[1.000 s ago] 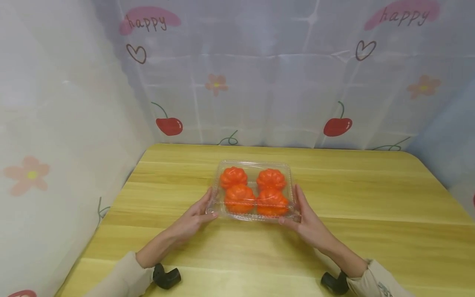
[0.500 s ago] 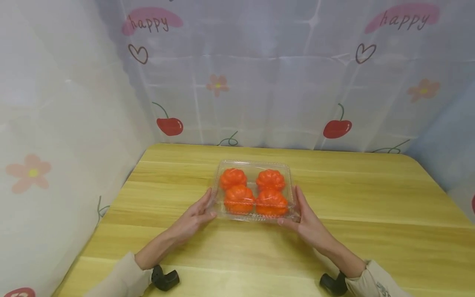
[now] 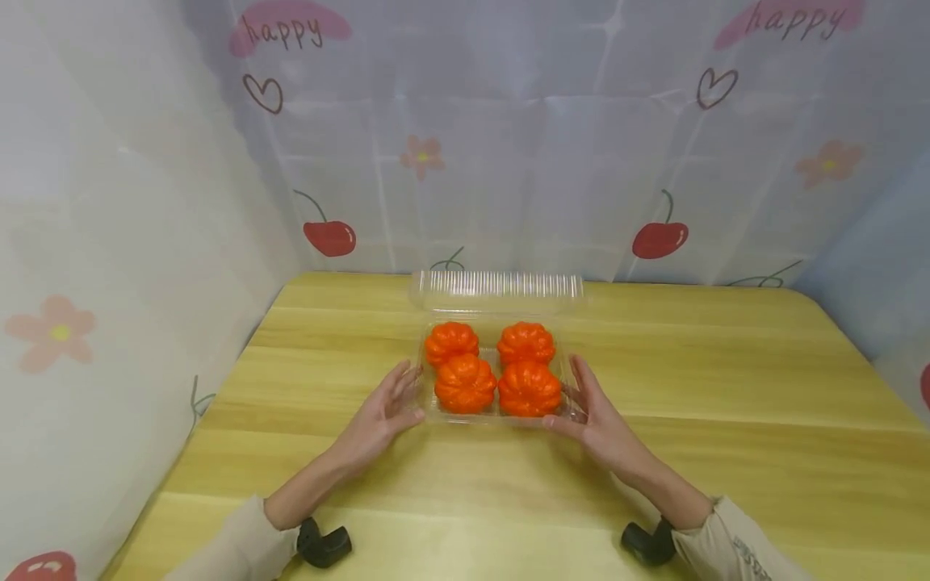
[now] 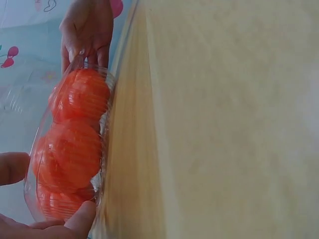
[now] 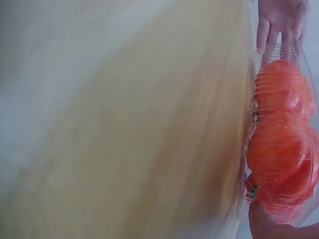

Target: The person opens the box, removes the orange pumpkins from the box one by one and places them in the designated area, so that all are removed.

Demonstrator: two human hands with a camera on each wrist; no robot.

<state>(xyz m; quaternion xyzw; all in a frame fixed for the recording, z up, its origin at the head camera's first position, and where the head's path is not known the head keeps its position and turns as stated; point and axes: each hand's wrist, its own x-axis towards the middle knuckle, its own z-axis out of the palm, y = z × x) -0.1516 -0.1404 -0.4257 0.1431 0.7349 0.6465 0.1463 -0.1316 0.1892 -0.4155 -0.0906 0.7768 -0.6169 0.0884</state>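
Observation:
A clear plastic clamshell box (image 3: 483,419) stands near the middle of the table, its lid (image 3: 501,292) swung up at the back in the head view. Several small orange pumpkins (image 3: 465,384) sit inside in two columns. My left hand (image 3: 374,424) holds the box's left side, thumb at the front corner and fingers along the wall. On the opposite side my right hand (image 3: 603,428) grips the box the same way, with its thumb on the front edge. Both wrist views show the pumpkins through the ribbed clear wall, with the other hand at the far end.
The yellow wood-grain table (image 3: 726,403) extends on all sides of the box. A printed curtain (image 3: 494,177) hangs behind its back edge, and another covers the left side. A dark device (image 3: 324,545) is at each sleeve cuff.
The lid, closed over the pumpkins in both earlier frames, has opened and tipped back. My hands stay at the box's sides, with the left fingers slightly more spread.

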